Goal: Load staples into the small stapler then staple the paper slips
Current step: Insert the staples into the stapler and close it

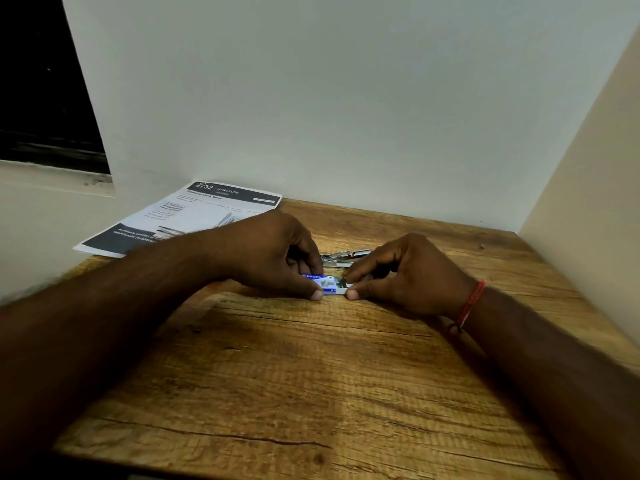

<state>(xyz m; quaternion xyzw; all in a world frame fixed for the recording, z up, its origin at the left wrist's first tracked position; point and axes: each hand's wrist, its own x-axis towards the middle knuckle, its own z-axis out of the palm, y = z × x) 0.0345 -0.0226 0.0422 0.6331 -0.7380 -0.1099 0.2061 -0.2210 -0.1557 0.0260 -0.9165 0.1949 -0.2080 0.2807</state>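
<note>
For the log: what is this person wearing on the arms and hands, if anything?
Both forearms are bare, with no sleeves showing. The left hand has no ring, watch or glove in view. The right hand is also gloveless, but a thin red thread band is tied around its wrist.

A home corner: wooden table (311, 375), plain walls (346, 98), dark window (41, 81).

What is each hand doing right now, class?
Left hand: pinch grip closed on the small blue-and-white cardboard staple box.
Right hand: pinch grip closed on the same box's other end.
</note>
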